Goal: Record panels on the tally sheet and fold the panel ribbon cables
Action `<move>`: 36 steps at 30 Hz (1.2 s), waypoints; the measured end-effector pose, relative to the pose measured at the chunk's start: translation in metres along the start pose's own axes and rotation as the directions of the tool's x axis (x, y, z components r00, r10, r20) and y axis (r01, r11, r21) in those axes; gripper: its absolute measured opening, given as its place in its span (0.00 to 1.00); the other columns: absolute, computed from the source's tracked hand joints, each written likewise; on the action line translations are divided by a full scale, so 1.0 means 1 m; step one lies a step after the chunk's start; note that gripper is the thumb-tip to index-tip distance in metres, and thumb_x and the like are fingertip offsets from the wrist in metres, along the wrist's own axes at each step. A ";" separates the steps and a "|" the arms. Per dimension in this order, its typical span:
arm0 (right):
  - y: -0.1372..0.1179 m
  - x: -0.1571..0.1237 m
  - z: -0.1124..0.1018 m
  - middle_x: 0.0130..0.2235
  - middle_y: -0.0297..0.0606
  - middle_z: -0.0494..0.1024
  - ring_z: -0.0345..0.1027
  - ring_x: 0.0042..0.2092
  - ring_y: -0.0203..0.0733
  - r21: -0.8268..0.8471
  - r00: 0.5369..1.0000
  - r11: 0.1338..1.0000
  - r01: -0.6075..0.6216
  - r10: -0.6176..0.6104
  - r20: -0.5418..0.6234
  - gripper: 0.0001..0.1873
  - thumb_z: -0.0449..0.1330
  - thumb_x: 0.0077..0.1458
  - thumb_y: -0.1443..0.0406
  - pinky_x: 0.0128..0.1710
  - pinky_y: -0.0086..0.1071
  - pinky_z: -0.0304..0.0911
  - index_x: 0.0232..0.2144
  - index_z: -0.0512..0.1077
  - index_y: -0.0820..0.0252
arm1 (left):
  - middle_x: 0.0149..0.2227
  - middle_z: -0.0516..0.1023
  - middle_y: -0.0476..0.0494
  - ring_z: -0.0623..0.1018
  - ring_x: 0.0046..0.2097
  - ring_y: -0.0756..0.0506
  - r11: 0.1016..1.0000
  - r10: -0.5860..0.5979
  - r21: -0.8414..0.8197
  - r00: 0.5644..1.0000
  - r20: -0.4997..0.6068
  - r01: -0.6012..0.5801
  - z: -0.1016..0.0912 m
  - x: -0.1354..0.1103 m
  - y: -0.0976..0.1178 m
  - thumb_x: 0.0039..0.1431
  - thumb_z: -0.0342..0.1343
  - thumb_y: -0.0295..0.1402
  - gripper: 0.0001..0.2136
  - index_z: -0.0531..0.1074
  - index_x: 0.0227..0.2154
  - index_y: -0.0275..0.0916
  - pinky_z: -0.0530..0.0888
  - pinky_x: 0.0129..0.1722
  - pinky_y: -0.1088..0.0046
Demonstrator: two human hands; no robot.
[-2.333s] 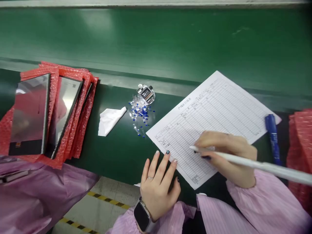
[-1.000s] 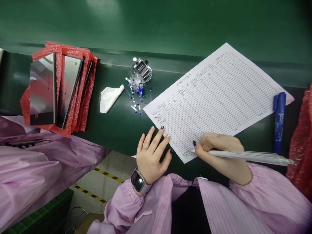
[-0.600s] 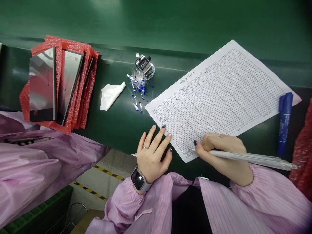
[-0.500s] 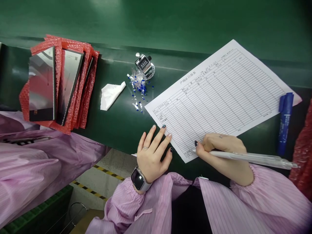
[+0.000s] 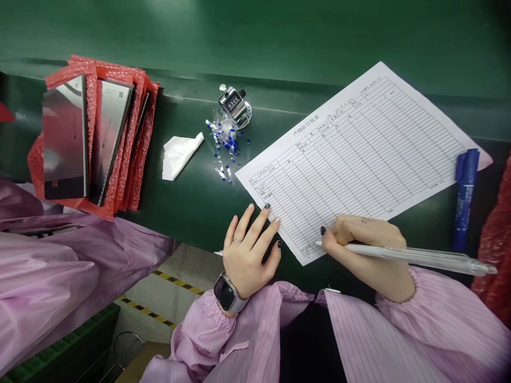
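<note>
Head view, only one. Right hand (image 5: pixel 361 244) pinches pen (image 5: pixel 435 259), thumb on its near side; the fingers behind are partly hidden. Pen's long axis runs roughly left-right, tip pointing left, butt end out past the wrist toward red bubble wrap (image 5: pixel 495 239). Tip is at the bottom rows of form (image 5: pixel 351 159), by its near corner; can't tell if touching or just above.

Form lies flat on bench (image 5: pixel 187 213), skewed, long axis from near-left to far-right. Most of it extends beyond the right hand, which overlaps its near long edge; right is the nearer hand to the tip. Left hand (image 5: pixel 249 260) is flat, fingers spread, empty, with fingertips at the form's left short edge; form is ahead and right of it. Marker (image 5: pixel 465 199) sits by the right corner, counter (image 5: pixel 235 106) off left.
</note>
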State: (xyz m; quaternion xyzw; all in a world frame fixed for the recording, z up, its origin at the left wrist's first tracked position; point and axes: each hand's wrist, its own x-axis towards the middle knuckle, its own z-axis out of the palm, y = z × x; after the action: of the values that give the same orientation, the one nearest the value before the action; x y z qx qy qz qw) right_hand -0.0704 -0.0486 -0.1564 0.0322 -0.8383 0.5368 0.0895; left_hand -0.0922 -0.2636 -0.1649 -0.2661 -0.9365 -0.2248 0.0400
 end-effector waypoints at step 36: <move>0.018 0.012 -0.022 0.61 0.45 0.67 0.52 0.66 0.57 -0.496 0.998 0.868 -0.002 -0.031 -0.059 0.26 0.57 0.65 0.59 0.67 0.57 0.46 0.63 0.62 0.56 | 0.61 0.71 0.48 0.63 0.66 0.40 1.000 0.009 0.006 1.000 -0.001 -0.009 -0.002 0.001 -0.001 0.61 0.54 0.31 0.18 0.71 0.55 0.44 0.59 0.66 0.56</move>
State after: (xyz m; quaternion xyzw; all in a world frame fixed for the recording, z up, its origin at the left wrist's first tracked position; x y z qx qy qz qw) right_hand -0.0823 -0.0199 -0.1615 -0.0030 -0.9443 0.3040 0.1258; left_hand -0.0936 -0.2649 -0.1638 -0.2700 -0.9360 -0.2220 0.0424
